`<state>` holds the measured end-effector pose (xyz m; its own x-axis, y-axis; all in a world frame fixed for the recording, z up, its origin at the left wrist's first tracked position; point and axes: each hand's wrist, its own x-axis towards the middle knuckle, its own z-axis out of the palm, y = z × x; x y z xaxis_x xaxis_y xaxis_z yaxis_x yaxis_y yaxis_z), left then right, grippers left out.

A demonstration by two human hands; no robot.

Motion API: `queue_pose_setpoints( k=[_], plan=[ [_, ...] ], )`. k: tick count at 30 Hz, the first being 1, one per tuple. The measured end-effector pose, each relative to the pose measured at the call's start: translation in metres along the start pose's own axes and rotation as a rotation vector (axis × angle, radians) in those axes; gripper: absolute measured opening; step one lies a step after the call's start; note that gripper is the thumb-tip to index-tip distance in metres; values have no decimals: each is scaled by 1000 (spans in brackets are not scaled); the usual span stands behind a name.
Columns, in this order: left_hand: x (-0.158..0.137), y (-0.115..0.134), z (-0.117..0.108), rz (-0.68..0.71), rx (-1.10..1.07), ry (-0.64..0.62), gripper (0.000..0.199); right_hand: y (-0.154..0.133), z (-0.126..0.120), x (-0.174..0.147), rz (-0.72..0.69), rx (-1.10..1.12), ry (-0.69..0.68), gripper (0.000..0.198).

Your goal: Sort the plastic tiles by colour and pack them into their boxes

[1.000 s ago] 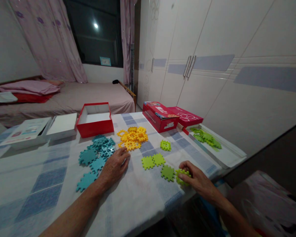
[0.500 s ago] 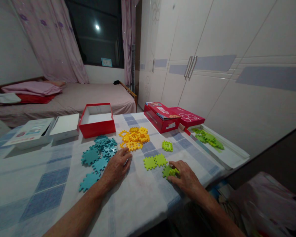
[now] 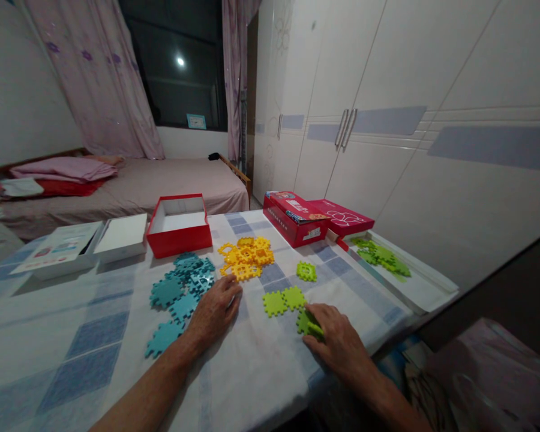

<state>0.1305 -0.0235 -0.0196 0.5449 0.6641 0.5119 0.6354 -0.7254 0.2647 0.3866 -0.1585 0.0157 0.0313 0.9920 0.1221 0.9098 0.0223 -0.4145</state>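
Observation:
My right hand (image 3: 337, 336) curls over a green interlocking plastic tile (image 3: 315, 328), thumb and fingers on either side of it. Beneath and beside it lies a darker green tile (image 3: 301, 322), partly hidden by the fingers. Two lime green square tiles (image 3: 275, 303) sit corner to corner just left of that hand, and a lime tile with a cut-out middle (image 3: 306, 271) is farther back. My left hand (image 3: 216, 305) rests on the cloth with loosely extended fingers, holding nothing. Its fingertips are close to a yellow tile pile (image 3: 247, 257); teal tiles (image 3: 166, 291) spread to its left.
An open red box (image 3: 180, 239) and white boxes (image 3: 121, 236) stand at the back left. A closed red box (image 3: 294, 225) and red lid (image 3: 346, 217) are at the back right. At the table's right edge, a white tray (image 3: 425, 287) holds more green tiles (image 3: 380, 255).
My right hand has turned and settled lower over the green tile, covering more of it. My left hand stays where it was. The view has tilted up slightly.

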Motion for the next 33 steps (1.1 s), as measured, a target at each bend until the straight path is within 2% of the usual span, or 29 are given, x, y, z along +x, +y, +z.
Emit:
queue_pose_setpoints(
  k=[4, 8, 13, 16, 19, 22, 25, 29, 31, 33],
  plan=[
    [0, 1, -1, -5, 9, -2, 22, 3, -1, 3, -41, 79, 74, 43],
    [0, 2, -3, -8, 15, 4, 22, 10, -16, 15, -17, 237, 204, 39],
    [1, 3, -3, -8, 14, 7, 22, 32, -31, 69, 96, 387, 183, 39],
    [1, 1, -1, -7, 12, 18, 22, 46, -30, 104, 105, 268, 160, 42],
    [1, 1, -1, -8, 19, 24, 22, 53, -20, 122, 79, 81, 57, 59],
    [1, 2, -2, -8, 24, 22, 22, 53, -10, 123, 74, -59, -31, 71],
    [1, 2, -2, -6, 34, 12, 22, 48, -2, 118, 65, -76, -1, 68],
    [0, 0, -1, 9, 51, 11, 22, 45, 6, 114, -47, 114, 116, 58],
    [0, -2, 1, 14, 58, 23, 22, 50, 7, 113, -12, 236, 193, 55],
    [0, -3, 2, 19, 59, 32, 22, 61, 2, 111, 90, 388, 242, 52]
  ],
)
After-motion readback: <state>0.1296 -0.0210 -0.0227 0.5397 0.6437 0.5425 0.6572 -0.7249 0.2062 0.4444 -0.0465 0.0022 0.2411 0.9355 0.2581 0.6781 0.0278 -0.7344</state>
